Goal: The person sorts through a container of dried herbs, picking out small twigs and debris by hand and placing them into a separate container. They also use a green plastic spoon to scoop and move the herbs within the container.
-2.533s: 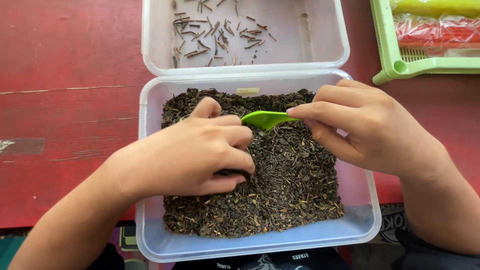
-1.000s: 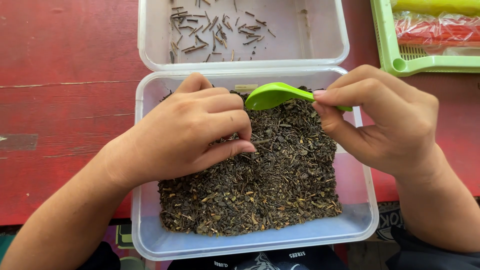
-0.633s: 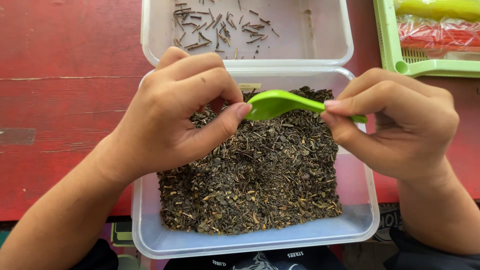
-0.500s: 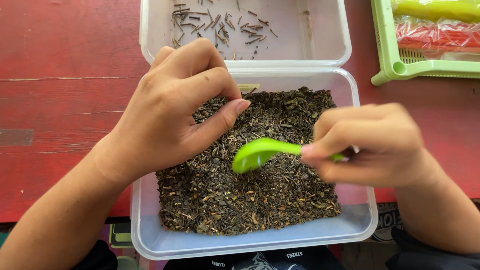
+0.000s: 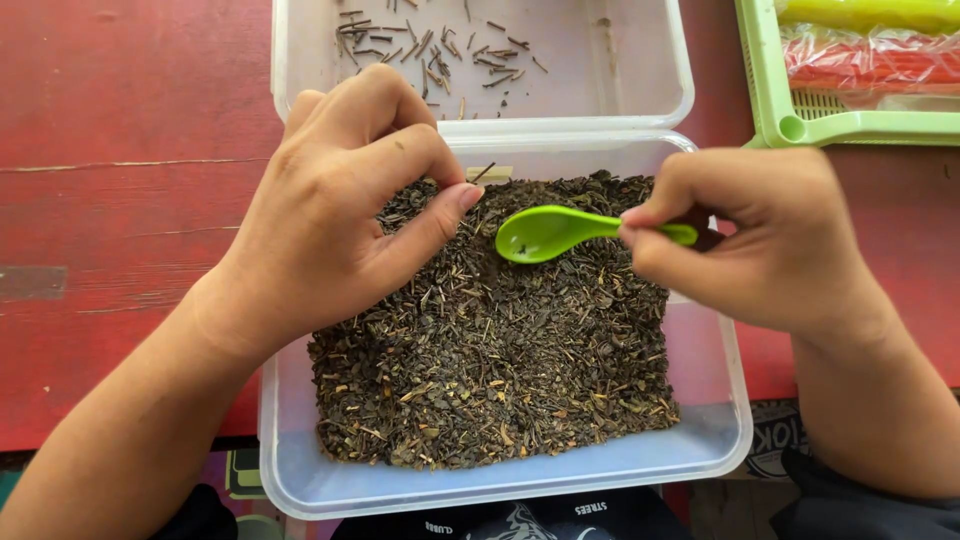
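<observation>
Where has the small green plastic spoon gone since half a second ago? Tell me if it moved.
Yes. The small green plastic spoon, held by the right hand, rose back toward the far rim of the clear plastic container.

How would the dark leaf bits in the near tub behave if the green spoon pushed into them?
The leaf bits look dry, loose and small, so they would probably slide and scatter rather than clump. They likely weigh little. The green spoon, in the right hand, looks rigid enough to shift them.

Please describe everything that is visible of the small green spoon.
The green spoon looks like smooth, glossy plastic, with an oval bowl and a thin handle. It lies almost level just above the dark dried leaves, bowl facing up and pointing left. The right hand pinches its handle, hiding the end. A tiny dark speck lies in the bowl.
</observation>
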